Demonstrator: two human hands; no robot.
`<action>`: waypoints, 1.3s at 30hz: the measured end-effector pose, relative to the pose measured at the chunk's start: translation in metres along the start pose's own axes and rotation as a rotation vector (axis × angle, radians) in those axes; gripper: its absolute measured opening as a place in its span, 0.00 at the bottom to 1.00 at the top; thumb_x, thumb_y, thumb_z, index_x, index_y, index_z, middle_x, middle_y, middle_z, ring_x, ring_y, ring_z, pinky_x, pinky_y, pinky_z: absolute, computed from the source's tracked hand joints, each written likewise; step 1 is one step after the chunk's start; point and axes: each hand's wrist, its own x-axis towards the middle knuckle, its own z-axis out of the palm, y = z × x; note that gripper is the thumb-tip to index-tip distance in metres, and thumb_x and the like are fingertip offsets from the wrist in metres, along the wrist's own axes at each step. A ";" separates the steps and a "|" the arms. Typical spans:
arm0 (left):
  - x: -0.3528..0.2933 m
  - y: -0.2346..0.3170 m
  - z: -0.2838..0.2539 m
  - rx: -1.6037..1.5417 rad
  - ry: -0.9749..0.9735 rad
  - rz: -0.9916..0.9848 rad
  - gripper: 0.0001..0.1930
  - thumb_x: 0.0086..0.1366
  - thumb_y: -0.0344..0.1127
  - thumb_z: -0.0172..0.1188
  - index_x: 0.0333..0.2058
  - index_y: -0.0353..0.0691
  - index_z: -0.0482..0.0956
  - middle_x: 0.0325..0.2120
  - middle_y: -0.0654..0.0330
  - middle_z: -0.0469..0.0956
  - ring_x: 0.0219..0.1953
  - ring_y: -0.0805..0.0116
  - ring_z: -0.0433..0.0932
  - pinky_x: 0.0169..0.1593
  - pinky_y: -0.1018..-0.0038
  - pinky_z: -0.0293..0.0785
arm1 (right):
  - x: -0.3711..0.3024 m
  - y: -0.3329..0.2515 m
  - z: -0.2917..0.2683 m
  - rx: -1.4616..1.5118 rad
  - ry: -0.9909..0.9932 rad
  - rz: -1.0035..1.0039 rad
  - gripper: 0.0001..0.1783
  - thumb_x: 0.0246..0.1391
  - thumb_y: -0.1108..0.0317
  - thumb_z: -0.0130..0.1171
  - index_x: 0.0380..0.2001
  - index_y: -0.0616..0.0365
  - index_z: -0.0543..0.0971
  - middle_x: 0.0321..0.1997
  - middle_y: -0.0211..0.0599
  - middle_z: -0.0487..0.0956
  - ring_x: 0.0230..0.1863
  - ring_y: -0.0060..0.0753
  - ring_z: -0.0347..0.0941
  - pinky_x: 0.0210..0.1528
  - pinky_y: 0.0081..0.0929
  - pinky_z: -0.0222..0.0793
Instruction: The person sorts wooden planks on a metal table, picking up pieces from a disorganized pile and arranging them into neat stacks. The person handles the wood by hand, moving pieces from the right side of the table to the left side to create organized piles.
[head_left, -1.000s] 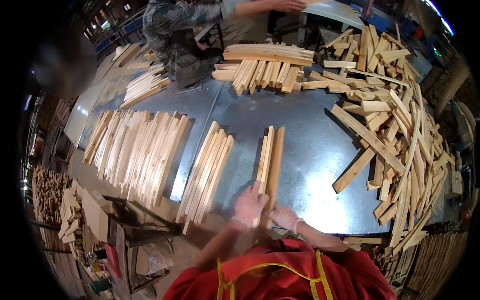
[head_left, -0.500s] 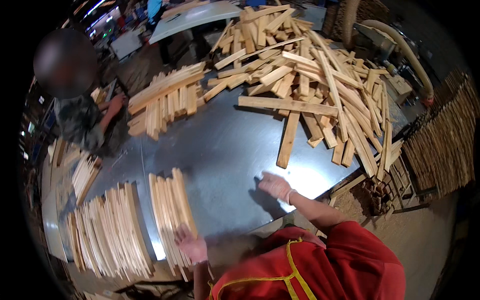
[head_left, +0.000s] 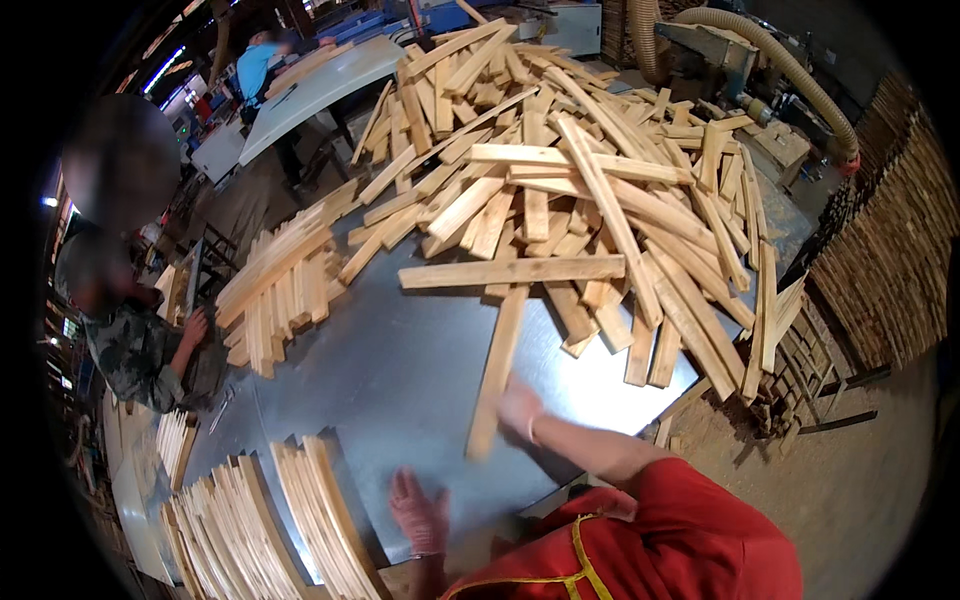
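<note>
My right hand [head_left: 522, 412], in a pale glove, is at the right edge of a wooden slat [head_left: 497, 375], its fingers closed against the wood. This slat reaches out from the big pile of slats [head_left: 590, 215] toward me, and its near end is blurred. My left hand [head_left: 420, 512], gloved too, is open above the metal tabletop [head_left: 370, 370], holding nothing. Just left of it lies a row of slats [head_left: 325, 510] set side by side. Another slat [head_left: 510, 271] lies crosswise at the near side of the pile.
A wider row of slats [head_left: 230, 530] lies at the lower left. Beyond it a co-worker in a camouflage top [head_left: 130, 345] stands by a stacked bundle of slats [head_left: 275, 295]. A ribbed hose [head_left: 780, 50] and tall wood stacks [head_left: 885, 250] are on the right.
My right hand has reached the slat, which now sticks out farther from the pile toward me. My left hand has come off the row of slats, to its right. The view has shifted.
</note>
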 end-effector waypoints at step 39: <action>-0.040 -0.096 -0.058 0.117 -0.083 -0.627 0.38 0.56 0.41 0.70 0.66 0.43 0.68 0.63 0.51 0.72 0.62 0.47 0.75 0.61 0.53 0.75 | -0.020 -0.048 0.013 -1.119 0.129 -0.303 0.40 0.48 0.47 0.71 0.59 0.61 0.73 0.58 0.57 0.76 0.66 0.57 0.71 0.65 0.48 0.70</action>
